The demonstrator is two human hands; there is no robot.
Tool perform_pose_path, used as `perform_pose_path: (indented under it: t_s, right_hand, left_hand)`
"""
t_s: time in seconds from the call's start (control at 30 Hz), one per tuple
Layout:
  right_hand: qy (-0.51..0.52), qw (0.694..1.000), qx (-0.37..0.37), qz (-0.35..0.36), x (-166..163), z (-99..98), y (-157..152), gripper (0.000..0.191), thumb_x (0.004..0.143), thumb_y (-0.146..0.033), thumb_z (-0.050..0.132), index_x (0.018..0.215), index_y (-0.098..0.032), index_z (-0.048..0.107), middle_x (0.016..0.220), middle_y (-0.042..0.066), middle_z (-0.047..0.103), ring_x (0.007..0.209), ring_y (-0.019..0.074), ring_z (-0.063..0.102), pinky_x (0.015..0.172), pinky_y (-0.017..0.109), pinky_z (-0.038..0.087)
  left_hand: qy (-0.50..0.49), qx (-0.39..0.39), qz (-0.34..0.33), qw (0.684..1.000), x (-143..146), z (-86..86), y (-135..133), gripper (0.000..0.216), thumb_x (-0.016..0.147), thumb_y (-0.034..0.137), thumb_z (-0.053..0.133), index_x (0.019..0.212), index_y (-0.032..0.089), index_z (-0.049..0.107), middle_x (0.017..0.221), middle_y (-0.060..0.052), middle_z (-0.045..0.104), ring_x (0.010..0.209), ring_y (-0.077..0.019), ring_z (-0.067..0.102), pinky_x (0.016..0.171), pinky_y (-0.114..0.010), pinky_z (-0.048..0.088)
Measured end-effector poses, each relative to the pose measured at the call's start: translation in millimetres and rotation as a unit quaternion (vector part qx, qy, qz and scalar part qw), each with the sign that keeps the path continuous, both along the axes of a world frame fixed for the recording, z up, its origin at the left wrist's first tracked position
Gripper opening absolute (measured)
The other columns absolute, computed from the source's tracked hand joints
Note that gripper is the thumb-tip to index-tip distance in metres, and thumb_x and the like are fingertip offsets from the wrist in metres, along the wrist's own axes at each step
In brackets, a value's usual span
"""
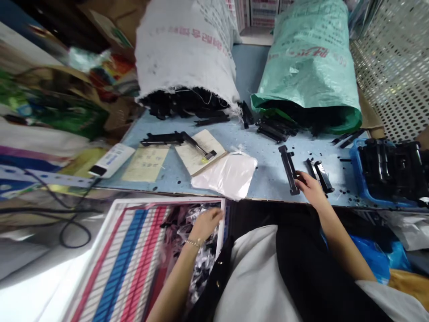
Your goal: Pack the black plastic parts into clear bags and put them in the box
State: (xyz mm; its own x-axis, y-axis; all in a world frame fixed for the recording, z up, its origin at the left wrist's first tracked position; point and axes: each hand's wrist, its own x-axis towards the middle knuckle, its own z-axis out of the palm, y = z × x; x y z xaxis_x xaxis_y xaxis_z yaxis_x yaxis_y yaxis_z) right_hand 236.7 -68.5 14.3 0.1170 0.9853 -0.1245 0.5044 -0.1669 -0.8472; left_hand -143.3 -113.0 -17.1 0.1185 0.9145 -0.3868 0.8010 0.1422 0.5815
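My right hand (310, 188) is closed on the near end of a long black plastic part (287, 167) with wider ends, at the table's front edge. Just right of that hand lie shorter black parts (320, 174). Over the right rim of a striped basket (125, 259), my left hand (206, 223) hovers with loosely bent fingers and nothing visible in them. Beneath it, small pieces in clear plastic wrapping (201, 264) fill the basket's right side. A sheet of clear plastic bags (226, 174) lies on the blue tabletop (268, 179) between my hands.
A white sack (187, 49) and a green sack (311, 62), both with black parts at their mouths, lie at the back. A blue bin (357, 174) of black parts stands right. A notepad (201, 152), black parts (162, 138) and a white box (112, 160) lie left.
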Motion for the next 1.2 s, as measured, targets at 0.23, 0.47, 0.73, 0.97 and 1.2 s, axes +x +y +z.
perform_pose_path:
  t_s: [0.23, 0.47, 0.73, 0.97, 1.2]
  right_hand:
    - [0.362, 0.931, -0.045, -0.013, -74, -10.1, 19, 0.04, 0.067, -0.043, 0.078, 0.1, -0.022, 0.072, 0.089, 0.0, 0.069, 0.082, 0.0164, 0.06, 0.073, 0.027, 0.047]
    - [0.528, 0.845, -0.089, -0.016, -80, -3.0, 25, 0.027, 0.065, -0.035, 0.085, 0.082, -0.022, 0.068, 0.08, -0.001, 0.069, 0.071, 0.0142, 0.062, 0.066, 0.027, 0.051]
    - [0.526, 0.849, -0.047, -0.016, -143, -2.5, 55, 0.028, 0.071, -0.039, 0.08, 0.089, -0.023, 0.065, 0.084, 0.0, 0.067, 0.085, 0.0178, 0.064, 0.082, 0.033, 0.054]
    - [0.592, 0.76, -0.26, 0.064, -95, -8.6, 0, 0.022, 0.082, -0.034, 0.073, 0.096, -0.019, 0.065, 0.081, 0.003, 0.066, 0.065, 0.0123, 0.057, 0.048, 0.02, 0.043]
    - [0.563, 0.768, -0.276, 0.128, -110, -22.1, 0, 0.025, 0.087, -0.041, 0.064, 0.089, -0.016, 0.065, 0.073, 0.001, 0.059, 0.055, 0.0083, 0.035, 0.04, 0.016, 0.029]
  left_hand:
    - [0.027, 0.315, -0.055, 0.947, 87, 16.0, 90, 0.012, 0.089, 0.019, 0.06, 0.085, 0.016, 0.071, 0.101, -0.014, 0.067, 0.097, -0.0255, 0.064, 0.089, -0.039, 0.051]
    - [-0.157, 0.141, 0.094, 0.973, 63, 14.2, 117, 0.013, 0.085, 0.029, 0.064, 0.079, 0.018, 0.065, 0.071, 0.001, 0.064, 0.067, -0.0147, 0.059, 0.067, -0.027, 0.047]
    - [-0.098, 0.278, -0.044, 0.954, 55, 25.6, 104, 0.031, 0.084, 0.006, 0.043, 0.095, 0.017, 0.07, 0.106, -0.008, 0.071, 0.104, -0.0198, 0.067, 0.099, -0.036, 0.052]
    - [-0.031, 0.296, -0.053, 0.953, 43, 28.6, 106, 0.052, 0.086, 0.009, 0.049, 0.137, 0.015, 0.057, 0.14, -0.014, 0.057, 0.11, -0.0207, 0.068, 0.101, -0.036, 0.056]
    - [-0.101, 0.364, -0.202, 0.904, 68, 51.5, 46, 0.063, 0.095, 0.006, 0.04, 0.154, 0.026, 0.037, 0.145, -0.01, 0.055, 0.137, -0.0197, 0.051, 0.115, -0.037, 0.046]
